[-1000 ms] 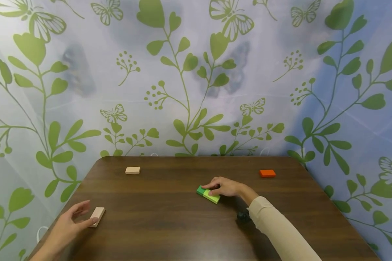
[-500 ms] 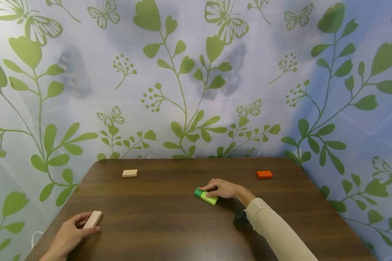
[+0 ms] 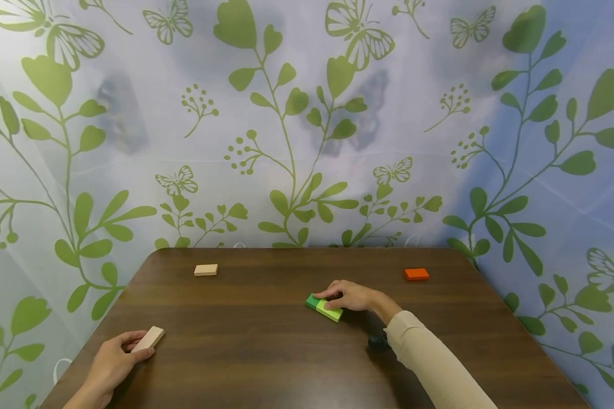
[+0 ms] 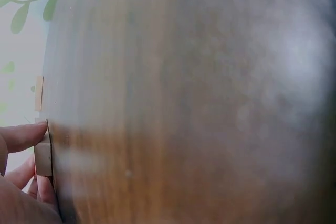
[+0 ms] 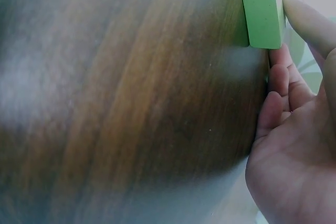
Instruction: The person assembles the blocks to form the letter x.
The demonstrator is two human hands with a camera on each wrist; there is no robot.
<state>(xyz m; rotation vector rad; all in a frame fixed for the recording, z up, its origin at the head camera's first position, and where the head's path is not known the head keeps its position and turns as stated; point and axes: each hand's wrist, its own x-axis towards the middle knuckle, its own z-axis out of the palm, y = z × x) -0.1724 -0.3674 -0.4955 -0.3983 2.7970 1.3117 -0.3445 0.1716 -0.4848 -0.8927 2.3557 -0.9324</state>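
Left hand (image 3: 107,362) clamps a pale block (image 3: 151,337) across its width, presumably for security, left on the table (image 3: 266,363); 1 second earlier, its fingers had yet to close. Centrally, a dark green block (image 3: 312,301) and lime block (image 3: 334,314) abut beneath the right hand (image 3: 353,296), perhaps for alignment; I cannot tell whether it pinches.

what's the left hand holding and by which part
The left hand pinches a pale block by its long sides, toward the near end; the far end sticks out.
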